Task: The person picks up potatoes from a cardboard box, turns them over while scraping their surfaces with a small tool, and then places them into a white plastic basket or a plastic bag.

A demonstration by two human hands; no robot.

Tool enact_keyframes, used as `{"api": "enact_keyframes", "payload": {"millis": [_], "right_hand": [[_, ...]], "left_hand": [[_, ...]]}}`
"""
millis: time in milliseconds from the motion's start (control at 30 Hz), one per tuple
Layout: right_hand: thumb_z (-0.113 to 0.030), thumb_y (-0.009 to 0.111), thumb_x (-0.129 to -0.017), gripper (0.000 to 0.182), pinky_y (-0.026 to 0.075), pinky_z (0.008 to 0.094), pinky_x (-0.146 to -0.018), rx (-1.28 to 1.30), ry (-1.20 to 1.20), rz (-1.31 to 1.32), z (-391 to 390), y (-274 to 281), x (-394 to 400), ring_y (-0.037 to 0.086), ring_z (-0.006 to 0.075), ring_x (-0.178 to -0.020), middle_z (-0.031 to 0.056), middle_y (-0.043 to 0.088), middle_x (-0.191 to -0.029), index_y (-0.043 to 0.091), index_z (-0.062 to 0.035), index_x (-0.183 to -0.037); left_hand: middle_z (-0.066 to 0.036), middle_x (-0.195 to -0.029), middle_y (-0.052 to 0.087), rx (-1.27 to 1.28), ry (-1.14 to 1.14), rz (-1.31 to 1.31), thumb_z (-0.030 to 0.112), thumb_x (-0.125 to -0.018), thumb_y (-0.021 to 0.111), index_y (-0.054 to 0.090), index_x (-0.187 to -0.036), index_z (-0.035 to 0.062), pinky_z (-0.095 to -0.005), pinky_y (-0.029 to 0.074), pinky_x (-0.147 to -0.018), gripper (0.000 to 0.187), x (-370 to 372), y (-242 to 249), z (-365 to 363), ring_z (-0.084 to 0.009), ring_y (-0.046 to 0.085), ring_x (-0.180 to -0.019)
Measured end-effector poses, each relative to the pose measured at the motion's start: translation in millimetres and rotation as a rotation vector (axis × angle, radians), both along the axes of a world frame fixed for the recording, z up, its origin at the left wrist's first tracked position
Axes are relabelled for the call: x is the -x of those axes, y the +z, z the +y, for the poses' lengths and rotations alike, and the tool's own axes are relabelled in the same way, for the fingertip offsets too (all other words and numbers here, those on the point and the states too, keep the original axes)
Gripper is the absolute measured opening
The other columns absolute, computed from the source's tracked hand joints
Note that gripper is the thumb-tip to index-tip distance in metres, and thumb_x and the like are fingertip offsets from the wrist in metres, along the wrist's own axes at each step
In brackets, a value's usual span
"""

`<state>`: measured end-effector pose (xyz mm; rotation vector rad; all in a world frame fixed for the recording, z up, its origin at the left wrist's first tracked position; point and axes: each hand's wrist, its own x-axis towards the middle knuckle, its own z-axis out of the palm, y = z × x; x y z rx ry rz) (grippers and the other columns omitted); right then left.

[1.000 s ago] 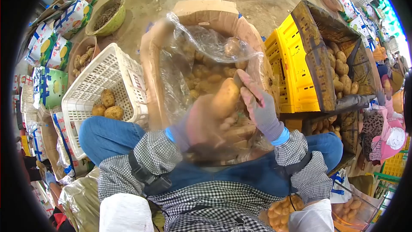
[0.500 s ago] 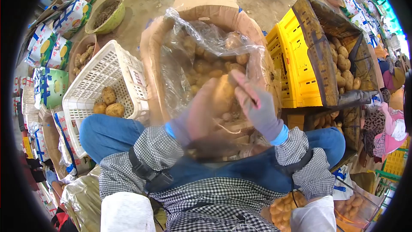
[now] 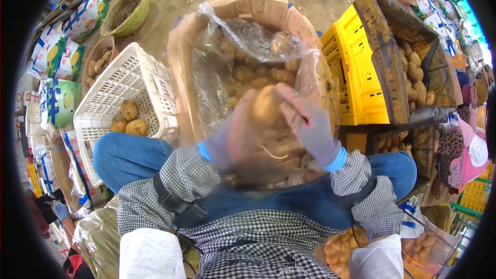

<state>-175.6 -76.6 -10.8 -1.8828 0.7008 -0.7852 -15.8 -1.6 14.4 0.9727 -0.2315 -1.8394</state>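
Near the middle of the head view, both gloved hands met over a potato (image 3: 267,106) held above the person's lap. The left hand (image 3: 235,139), blurred, sat at about 8 o'clock from the potato with its fingers wrapped around the underside. The right hand (image 3: 310,124), in a grey glove with a blue cuff, lay at about 4 o'clock, its fingers together and pressed along the potato's right side.

Behind the hands, toward 12 o'clock, stood a cardboard box (image 3: 253,8) lined with a clear plastic bag (image 3: 227,57) and holding many potatoes. At 9 o'clock a white plastic basket (image 3: 121,85) held three potatoes in its lower corner. At 3 o'clock a yellow crate (image 3: 351,72) stood just beside a dark-lined crate (image 3: 385,67) with more potatoes. Far off at 10 o'clock a green bowl (image 3: 126,18) sat on the ground among printed cartons (image 3: 62,57). A bag of small potatoes (image 3: 341,250) lay at 5 o'clock by the person's checked sleeve (image 3: 377,209).
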Motion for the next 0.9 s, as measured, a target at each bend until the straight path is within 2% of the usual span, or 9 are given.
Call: {"api": "enact_keyframes", "payload": {"millis": [233, 267, 300, 333, 467, 633, 700, 767, 900], "right_hand": [[-0.009, 0.061, -0.093, 0.040, 0.046, 0.0212, -0.062, 0.267, 0.165, -0.001, 5, -10, 1, 0.056, 0.0062, -0.067, 0.0009, 0.065, -0.091, 0.057, -0.0054, -0.133], [-0.008, 0.061, -0.093, 0.040, 0.044, 0.0206, -0.061, -0.059, 0.085, -0.086, 6, -2, -3, 0.054, 0.0058, -0.066, 0.0001, 0.064, -0.088, 0.057, -0.0058, -0.133], [-0.007, 0.061, -0.092, 0.041, 0.043, 0.0200, -0.060, -0.377, 0.001, -0.171, 6, 12, -5, 0.052, 0.0054, -0.065, -0.0007, 0.063, -0.085, 0.057, -0.0062, -0.133], [-0.007, 0.060, -0.093, 0.040, 0.044, 0.0206, -0.063, -0.303, -0.005, -0.114, 5, 7, -4, 0.053, 0.0062, -0.070, 0.0008, 0.063, -0.089, 0.057, -0.0052, -0.133], [-0.005, 0.057, -0.094, 0.040, 0.052, 0.0261, -0.078, 0.005, 0.126, 0.122, 10, 5, 3, 0.058, 0.0108, -0.100, 0.0088, 0.062, -0.119, 0.054, -0.0009, -0.133], [0.000, 0.061, -0.087, 0.045, 0.053, 0.0278, -0.076, -0.077, 0.040, -0.041, 8, -19, 3, 0.065, 0.0117, -0.097, 0.0106, 0.067, -0.116, 0.057, -0.0065, -0.132], [0.002, 0.062, -0.083, 0.049, 0.053, 0.0273, -0.073, 0.385, 0.152, 0.142, 16, -4, 4, 0.068, 0.0158, -0.083, 0.0101, 0.070, -0.107, 0.060, -0.0108, -0.130], [0.002, 0.062, -0.083, 0.048, 0.053, 0.0273, -0.073, 0.265, 0.077, 0.075, 12, -8, 2, 0.068, 0.0172, -0.083, 0.0102, 0.070, -0.107, 0.061, -0.0106, -0.130], [0.003, 0.062, -0.082, 0.047, 0.054, 0.0290, -0.074, 0.370, 0.008, 0.046, 13, -8, 1, 0.069, 0.0200, -0.085, 0.0104, 0.070, -0.106, 0.062, -0.0103, -0.128]], "left_hand": [[-0.004, -0.101, 0.061, -0.067, 0.070, 0.267, 0.051, -0.099, 0.039, 0.051, -0.129, 0.0217, -0.0375, 0.053, -0.068, 0.044, -9, -10, -7, -0.0195, 0.059, -0.080], [-0.005, -0.102, 0.061, -0.162, 0.087, 0.399, 0.050, -0.099, 0.039, 0.051, -0.129, 0.0216, -0.0365, 0.053, -0.067, 0.043, -8, -12, -5, -0.0197, 0.059, -0.079], [-0.006, -0.103, 0.061, 0.056, 0.075, 0.027, 0.048, -0.100, 0.040, 0.051, -0.129, 0.0217, -0.0344, 0.051, -0.065, 0.041, -6, -31, 3, -0.0187, 0.058, -0.079], [-0.007, -0.104, 0.060, 0.202, 0.092, -0.388, 0.045, -0.100, 0.041, 0.052, -0.129, 0.0219, -0.0322, 0.050, -0.063, 0.039, -2, -34, 7, -0.0178, 0.058, -0.080], [-0.010, -0.108, 0.060, -0.019, 0.033, 0.483, 0.043, -0.100, 0.043, 0.051, -0.130, 0.0189, -0.0333, 0.052, -0.069, 0.039, -16, -34, 0, -0.0194, 0.060, -0.085], [-0.014, -0.121, 0.058, 0.287, 0.345, -0.271, 0.045, -0.100, 0.040, 0.049, -0.132, 0.0097, -0.0378, 0.052, -0.087, 0.048, 18, -52, 13, -0.0262, 0.060, -0.104], [-0.014, -0.124, 0.057, 0.196, 0.292, 0.010, 0.047, -0.100, 0.040, 0.048, -0.133, 0.0085, -0.0387, 0.051, -0.090, 0.051, 15, -32, 11, -0.0263, 0.059, -0.109], [-0.012, -0.125, 0.057, 0.422, 0.354, -0.197, 0.049, -0.100, 0.041, 0.048, -0.134, 0.0108, -0.0382, 0.050, -0.089, 0.052, 19, -49, 13, -0.0247, 0.058, -0.109], [-0.003, -0.121, 0.059, -0.043, 0.372, -0.049, 0.052, -0.098, 0.044, 0.050, -0.133, 0.0203, -0.0353, 0.050, -0.083, 0.048, 18, -37, 4, -0.0187, 0.057, -0.105]]}}
